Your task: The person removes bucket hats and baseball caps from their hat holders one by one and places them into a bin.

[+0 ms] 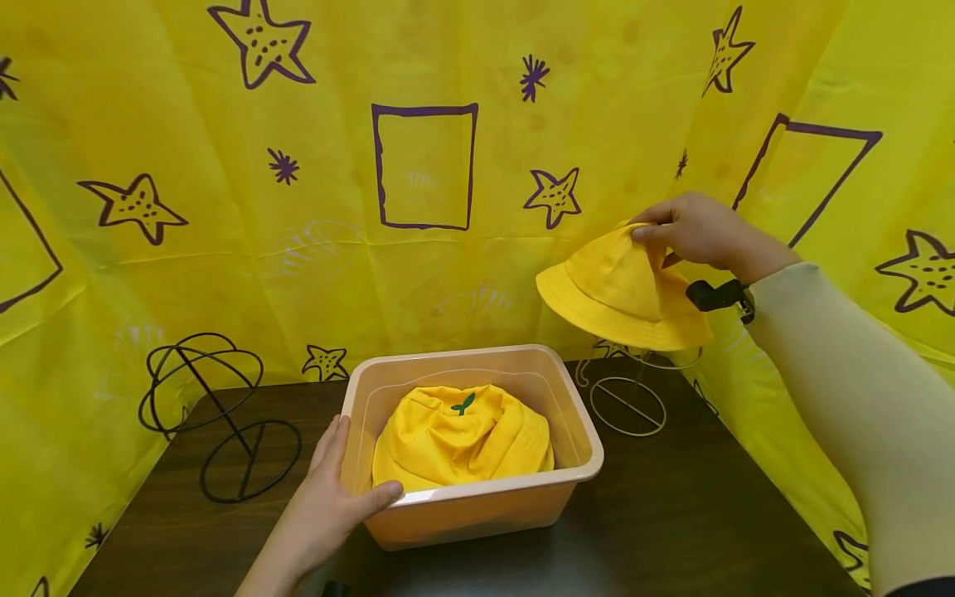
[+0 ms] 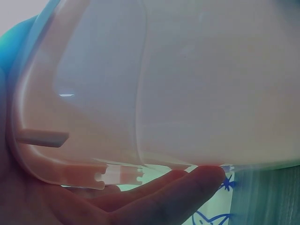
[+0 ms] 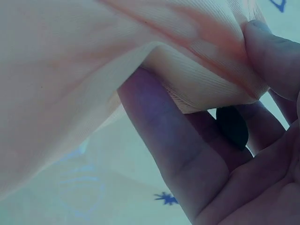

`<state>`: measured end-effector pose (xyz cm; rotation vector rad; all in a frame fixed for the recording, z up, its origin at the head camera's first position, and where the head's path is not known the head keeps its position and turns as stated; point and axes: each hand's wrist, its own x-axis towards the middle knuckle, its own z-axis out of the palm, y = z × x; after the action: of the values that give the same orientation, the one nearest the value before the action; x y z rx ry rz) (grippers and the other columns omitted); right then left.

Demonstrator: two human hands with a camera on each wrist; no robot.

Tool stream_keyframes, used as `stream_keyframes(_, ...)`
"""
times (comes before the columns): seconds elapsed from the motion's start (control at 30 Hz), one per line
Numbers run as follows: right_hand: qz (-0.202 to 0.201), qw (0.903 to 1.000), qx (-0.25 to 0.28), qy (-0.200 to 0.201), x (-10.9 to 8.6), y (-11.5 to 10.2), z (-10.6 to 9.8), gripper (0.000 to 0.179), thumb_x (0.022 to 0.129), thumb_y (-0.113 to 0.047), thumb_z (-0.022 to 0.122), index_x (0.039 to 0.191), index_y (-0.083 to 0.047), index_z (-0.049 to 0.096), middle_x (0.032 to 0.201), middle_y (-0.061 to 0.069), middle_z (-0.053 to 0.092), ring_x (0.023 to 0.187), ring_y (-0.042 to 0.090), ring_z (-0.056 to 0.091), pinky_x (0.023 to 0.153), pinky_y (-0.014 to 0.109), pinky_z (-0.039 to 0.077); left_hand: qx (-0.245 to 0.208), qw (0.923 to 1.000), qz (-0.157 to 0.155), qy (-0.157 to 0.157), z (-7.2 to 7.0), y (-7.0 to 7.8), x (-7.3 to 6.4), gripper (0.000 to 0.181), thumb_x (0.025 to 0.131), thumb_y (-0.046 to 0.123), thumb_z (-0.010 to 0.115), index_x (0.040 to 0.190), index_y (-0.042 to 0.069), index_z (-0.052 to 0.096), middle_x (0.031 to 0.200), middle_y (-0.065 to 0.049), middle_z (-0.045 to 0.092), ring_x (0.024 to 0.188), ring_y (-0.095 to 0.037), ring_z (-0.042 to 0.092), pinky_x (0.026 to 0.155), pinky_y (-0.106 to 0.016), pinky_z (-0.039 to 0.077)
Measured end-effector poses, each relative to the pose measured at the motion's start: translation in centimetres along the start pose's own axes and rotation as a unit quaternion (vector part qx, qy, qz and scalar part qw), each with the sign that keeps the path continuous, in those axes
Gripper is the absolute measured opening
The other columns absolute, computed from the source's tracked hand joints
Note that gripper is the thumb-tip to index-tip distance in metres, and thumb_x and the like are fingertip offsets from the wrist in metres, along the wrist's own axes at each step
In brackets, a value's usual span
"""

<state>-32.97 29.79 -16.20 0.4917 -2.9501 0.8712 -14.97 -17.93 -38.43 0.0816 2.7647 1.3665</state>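
Observation:
A yellow bucket hat (image 1: 612,286), brim downward, hangs from my right hand (image 1: 697,232), which pinches its crown over a gold wire stand (image 1: 628,405). In the right wrist view, the thumb and fingers (image 3: 173,140) hold a fold of the hat's cloth, with a dark green leaf (image 3: 233,127) between them. My left hand (image 1: 328,506) grips the near left corner of a beige plastic bin (image 1: 477,516), thumb on the rim and fingers along the outer side. Inside lies more yellow hat cloth (image 1: 448,431) with a green sprout (image 1: 464,404) on top.
To the left of the bin, a black wire stand (image 1: 224,415) bears nothing on its rounded top. Both stands and the bin are on a dark wood table (image 1: 671,514). Behind it hangs a yellow curtain (image 1: 425,307) printed with stars and frames.

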Motion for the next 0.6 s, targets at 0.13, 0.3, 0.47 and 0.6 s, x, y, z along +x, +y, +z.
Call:
stream_keyframes(0.13,-0.010,0.9999,0.007,0.006,-0.2,-1.1,-0.3,0.048,0.101,-0.039,0.058,0.135,-0.006,0.063,0.096,0.016,0.069,0.092,0.024,0.067,0.076,0.036,0.057,-0.004,1.0000,-0.004,-0.003,0.0,0.0,0.0,0.123,0.081,0.054,0.078,0.160,0.007,-0.004,0.164,-0.018,-0.006,0.142,-0.049,0.017,0.106,-0.068,0.023)
stream_keyframes(0.3,-0.034,0.9991,0.021,0.014,-0.3,-2.9,-0.6,0.048,0.100,-0.040,0.058,0.135,-0.008,0.064,0.102,0.016,0.069,0.092,0.022,0.067,0.076,0.034,0.057,0.000,1.0000,-0.005,-0.002,0.0,-0.1,0.0,0.122,0.081,0.055,0.077,0.160,0.007,-0.004,0.164,-0.018,-0.006,0.142,-0.049,0.016,0.106,-0.068,0.023)
stream_keyframes(0.47,-0.051,0.9971,0.048,0.030,-0.6,-5.2,-0.9,0.048,0.099,-0.039,0.059,0.136,-0.008,0.063,0.123,0.013,0.064,0.095,0.021,0.067,0.075,0.033,0.057,0.003,1.0000,-0.004,-0.001,0.0,-0.1,0.0,0.122,0.082,0.055,0.077,0.160,0.009,-0.004,0.165,-0.017,-0.006,0.143,-0.049,0.016,0.106,-0.068,0.023)
stream_keyframes(0.6,-0.064,0.9957,0.056,0.037,-1.1,-7.0,-1.3,0.047,0.099,-0.038,0.060,0.134,-0.008,0.064,0.119,0.012,0.065,0.095,0.021,0.066,0.076,0.032,0.057,0.001,1.0000,-0.003,-0.001,0.0,-0.1,0.0,0.122,0.082,0.055,0.077,0.160,0.010,-0.004,0.165,-0.017,-0.006,0.143,-0.048,0.016,0.106,-0.069,0.023)
